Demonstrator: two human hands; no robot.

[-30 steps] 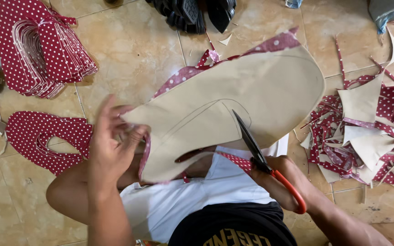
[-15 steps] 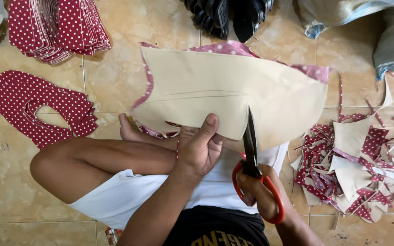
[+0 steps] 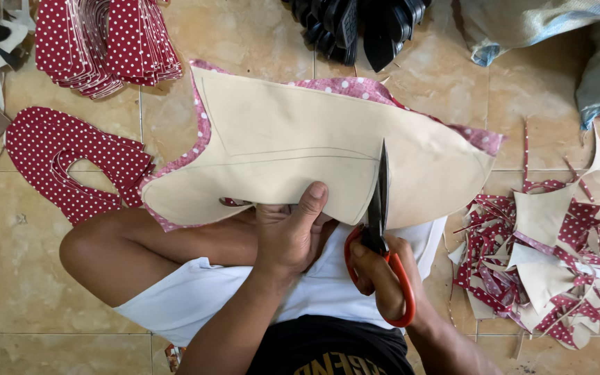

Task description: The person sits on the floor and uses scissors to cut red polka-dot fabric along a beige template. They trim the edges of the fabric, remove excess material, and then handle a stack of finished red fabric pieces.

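The single head-worn camera is looking almost straight down from above the seated person, facing the tiled floor (image 3: 244, 35). It is sitting close: the lap is filling the near edge, and both forearms are entering from it. The far edge is reaching only a little way across the floor. No second view is sharing the scene.

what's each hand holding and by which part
Left hand grips the beige cut sheet by its near edge; right hand holds scissors by the orange handles.
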